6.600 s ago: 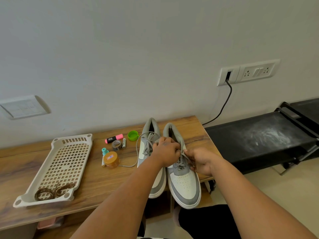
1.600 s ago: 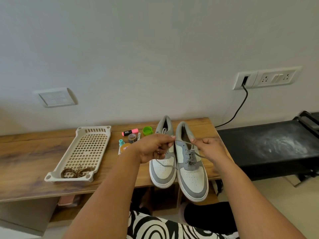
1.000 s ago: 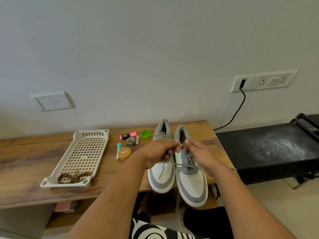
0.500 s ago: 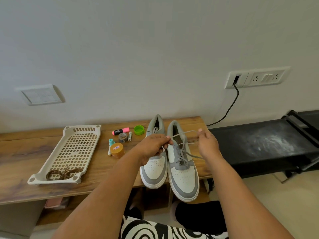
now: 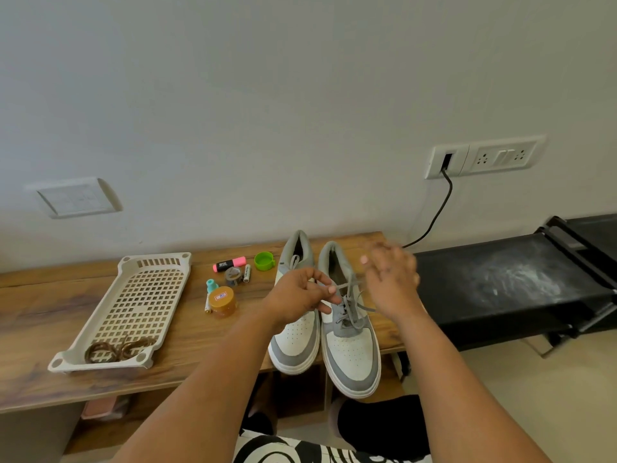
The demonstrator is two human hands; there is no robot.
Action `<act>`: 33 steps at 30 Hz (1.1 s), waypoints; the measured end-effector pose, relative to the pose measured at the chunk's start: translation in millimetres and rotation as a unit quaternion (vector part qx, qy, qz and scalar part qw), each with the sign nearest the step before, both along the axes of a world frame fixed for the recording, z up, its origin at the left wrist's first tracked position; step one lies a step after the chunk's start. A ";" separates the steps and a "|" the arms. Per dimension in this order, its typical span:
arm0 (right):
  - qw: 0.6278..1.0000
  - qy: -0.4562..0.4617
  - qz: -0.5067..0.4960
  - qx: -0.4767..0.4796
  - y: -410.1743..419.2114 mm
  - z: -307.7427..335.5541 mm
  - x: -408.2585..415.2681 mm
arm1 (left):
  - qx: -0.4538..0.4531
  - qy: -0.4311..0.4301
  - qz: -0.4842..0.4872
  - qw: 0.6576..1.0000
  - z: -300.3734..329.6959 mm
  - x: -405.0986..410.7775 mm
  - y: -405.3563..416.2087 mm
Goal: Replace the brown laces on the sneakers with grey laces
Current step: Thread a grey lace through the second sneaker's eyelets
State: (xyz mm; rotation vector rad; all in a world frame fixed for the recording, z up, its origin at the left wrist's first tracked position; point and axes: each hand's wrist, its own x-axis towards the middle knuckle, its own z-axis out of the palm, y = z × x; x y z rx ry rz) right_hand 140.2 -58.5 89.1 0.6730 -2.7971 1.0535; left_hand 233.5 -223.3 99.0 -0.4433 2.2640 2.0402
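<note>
bench [image 5: 40, 305] | tray [image 5: 157, 262] | sneakers [image 5: 350, 355] | marker [image 5: 230, 264] | jar [image 5: 223, 300]

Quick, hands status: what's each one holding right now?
Left hand: pinching the grey lace of the right sneaker.
Right hand: motion-blurred, cannot tell.

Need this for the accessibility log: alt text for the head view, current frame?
A person's left hand pinches a grey lace on the right-hand sneaker of a grey-and-white pair on a wooden bench, while the motion-blurred right hand hovers beside it. To the left, a perforated tray holds coiled brown laces.
</note>
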 end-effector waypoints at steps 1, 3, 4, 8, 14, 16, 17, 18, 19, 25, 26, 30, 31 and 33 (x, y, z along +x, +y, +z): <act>0.996 -0.059 0.069 -0.026 -5.7 0.1 3.9 | 0.001 0.012 0.009 1.000 -0.2 -1.3 3.6; 0.970 -0.181 0.140 -0.078 -14.3 -1.9 11.3 | -0.003 0.036 0.027 0.999 -1.1 -4.3 8.9; 0.962 -0.217 0.142 -0.087 -16.5 -3.1 12.7 | -0.007 0.045 0.037 0.998 -2.1 -6.2 10.0; 0.940 -0.284 0.129 -0.139 -11.0 -5.4 9.1 | -0.023 0.054 0.084 0.995 -6.3 -10.8 9.8; 0.950 -0.254 0.026 -0.179 -5.4 -15.2 -2.8 | -0.056 0.020 0.140 0.988 -25.1 -22.0 3.4; 0.976 -0.186 0.009 -0.115 -7.9 -17.9 -4.0 | -0.130 0.014 0.130 0.983 -31.6 -23.8 3.2; 0.982 -0.166 0.010 -0.092 -9.4 -20.1 -4.1 | -0.192 0.014 0.102 0.976 -33.9 -24.2 4.2; 0.985 -0.152 0.010 -0.077 -10.8 -22.4 -4.1 | -0.257 0.015 0.064 0.964 -35.8 -24.7 6.3; 0.987 -0.141 0.007 -0.070 -11.7 -24.2 -4.0 | -0.313 0.016 0.028 0.949 -36.9 -25.5 9.3; 0.993 -0.099 0.038 -0.042 -6.0 -28.9 -4.5 | -0.386 0.012 -0.012 0.922 -43.3 -30.3 19.5; 0.994 -0.094 0.044 -0.039 -5.7 -30.5 -5.2 | -0.377 0.014 -0.004 0.926 -44.0 -31.5 18.5; 0.998 -0.037 0.050 0.009 -11.5 -36.2 -10.4 | -0.355 0.018 0.023 0.934 -42.8 -32.6 20.1; 0.998 -0.028 0.051 0.029 -14.1 -35.7 -10.6 | -0.348 0.018 0.031 0.937 -42.7 -31.8 19.3; 0.993 -0.039 0.085 0.077 -39.2 -42.0 -8.9 | -0.330 0.004 0.054 0.942 -47.4 -27.6 2.8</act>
